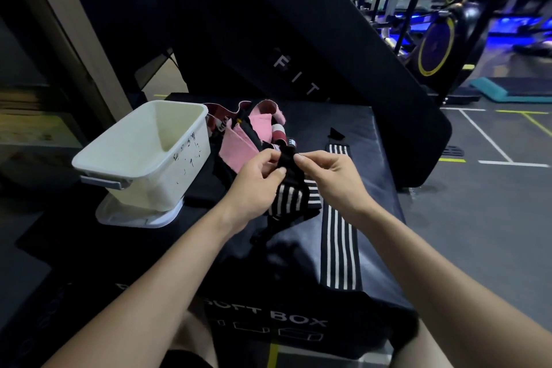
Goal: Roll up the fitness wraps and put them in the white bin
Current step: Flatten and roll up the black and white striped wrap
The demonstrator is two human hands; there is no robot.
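We have the black end of a striped wrap [288, 197] pinched between both hands, raised a little above the padded box [352, 134] that serves as our bench. The left hand [257, 179] grips it from the left with thumb and curled fingers [276, 172], and the right hand [325, 172] pinches the same end from the right, so neither is free. From that end the wrap hangs down toward us, its long axis running from our fingers back to the near edge of the box, striped section just under the left palm. To roll it we judge the end must turn over toward us along that length. The white bin [140, 158] stands to the left, tilted on its lid [134, 216], mouth open and apparently with nothing inside; the left hand is nearer to it. A second striped wrap [339, 242] lies flat on the right, running away from us. A heap of pink wraps [242, 140] sits between our hands and the bin, close enough to snag a loose tail.
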